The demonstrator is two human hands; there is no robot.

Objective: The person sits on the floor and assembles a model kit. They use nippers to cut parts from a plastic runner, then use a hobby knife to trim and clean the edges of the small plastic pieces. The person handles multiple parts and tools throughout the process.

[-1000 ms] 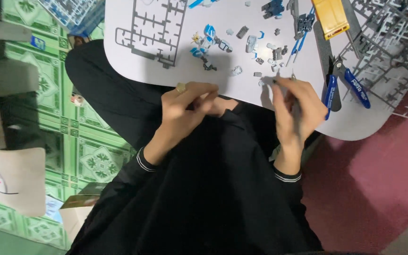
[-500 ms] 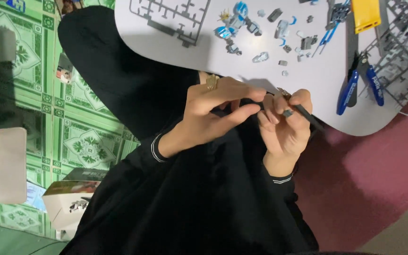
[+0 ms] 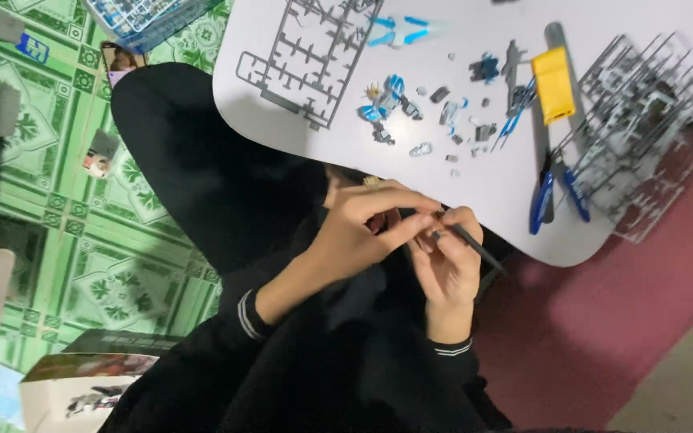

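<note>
Head view: left hand (image 3: 362, 228) pinches a small grey part (image 3: 436, 234) against the right hand (image 3: 451, 265), closed on a dark tool (image 3: 475, 247); beyond them, figure (image 3: 387, 104) half-built, sprues (image 3: 306, 56) still full.

Black long sleeves end in ribbed cuffs with thin white stripes; a gold ring (image 3: 372, 182) sits on the left hand (image 3: 362, 228).
</note>
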